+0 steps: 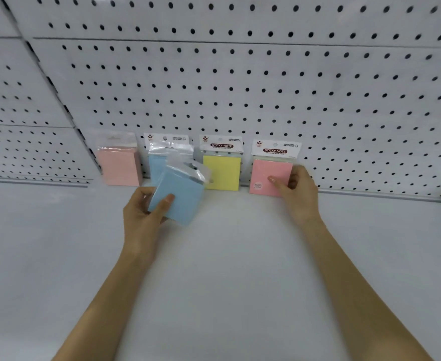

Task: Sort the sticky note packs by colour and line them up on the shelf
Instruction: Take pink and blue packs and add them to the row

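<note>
Head view: L hand (146,207) curls its fingers round a tilted square blue sticky note pack (179,198), R hand (296,190) pinches a square pink sticky note pack (266,175) standing on the white shelf (227,256), square yellow pack (222,173) between both hands.

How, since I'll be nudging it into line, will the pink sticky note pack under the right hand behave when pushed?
The pink square sticky note pack in clear wrap stands leaning on the white pegboard, so a high push may tip it. Its glossy film probably slides easily; the pad looks stiff.
</note>
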Demonstrator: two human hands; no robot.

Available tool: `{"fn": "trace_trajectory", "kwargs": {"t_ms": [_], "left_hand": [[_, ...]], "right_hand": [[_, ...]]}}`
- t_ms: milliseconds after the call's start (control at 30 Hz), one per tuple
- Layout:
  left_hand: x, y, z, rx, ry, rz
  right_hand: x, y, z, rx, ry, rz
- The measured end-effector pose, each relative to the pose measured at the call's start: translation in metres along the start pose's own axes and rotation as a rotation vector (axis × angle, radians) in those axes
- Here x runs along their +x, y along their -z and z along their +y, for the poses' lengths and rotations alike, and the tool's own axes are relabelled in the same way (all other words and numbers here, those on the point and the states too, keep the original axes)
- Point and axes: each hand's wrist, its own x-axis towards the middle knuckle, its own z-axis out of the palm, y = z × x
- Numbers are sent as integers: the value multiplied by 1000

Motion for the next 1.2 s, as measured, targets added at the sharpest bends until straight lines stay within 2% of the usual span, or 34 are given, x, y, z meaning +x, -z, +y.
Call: {"fn": "trace_trajectory", "kwargs": {"t_ms": [133, 267, 433, 467, 567, 633, 700, 767, 833, 967, 1200], "left_hand": [[11, 26, 1, 0, 10, 41], [22, 27, 3, 126, -28, 27], [30, 32, -2, 379, -145, 50], [29, 34, -2, 435, -171, 65], [26, 40, 1, 562, -220, 80], [28, 45, 3, 565, -227, 50], [30, 48, 5, 543, -217, 22], [31, 50, 5, 527, -204, 11], [32, 51, 4, 505, -202, 7], [36, 54, -1, 434, -196, -3], [47, 52, -6, 414, -153, 28]], "right_hand": [[-1, -1, -1, -17, -5, -3], [-6, -1, -4, -16, -12, 7], [-11, 3, -8, 16, -80, 171], [-13, 4, -9, 2, -41, 233], [-32, 1, -17, -52, 257, 355], [-52, -17, -26, -26, 379, 257], [-71, -44, -34, -32, 423, 19], [-83, -72, -41, -87, 424, -200], [-89, -98, -47, -74, 370, -300], [-86, -130, -56, 16, 178, -371], [-71, -144, -60, 58, 106, -260]]}}
